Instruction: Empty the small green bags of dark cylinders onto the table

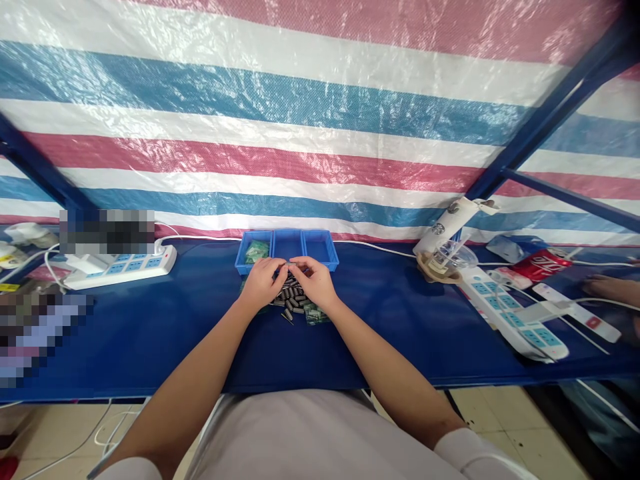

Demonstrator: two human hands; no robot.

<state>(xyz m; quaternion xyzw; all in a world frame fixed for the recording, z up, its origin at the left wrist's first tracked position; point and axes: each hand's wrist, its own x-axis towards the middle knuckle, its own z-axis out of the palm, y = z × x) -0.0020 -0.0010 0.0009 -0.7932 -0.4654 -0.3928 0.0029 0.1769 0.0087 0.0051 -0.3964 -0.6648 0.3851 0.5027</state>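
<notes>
My left hand [262, 283] and my right hand [317, 283] meet over the dark blue table, their fingertips pinched close together. Whatever sits between the fingers is too small to make out. Below them lies a heap of small dark grey cylinders [294, 301], partly covered by the hands. Green pieces in clear wrapping [316, 315] lie beside the heap, under my right wrist. Just beyond my fingers stands a blue tray [287, 241] with three compartments. Green pieces [257, 251] fill part of its left compartment; the hands hide some of the front edge.
On the left a white power strip [125, 268] lies along the table. To the right are a cup carrier with a plastic cup [453, 257], a second power strip [510, 320] and a red packet [543, 267]. Another person's hand [613, 290] shows at the far right.
</notes>
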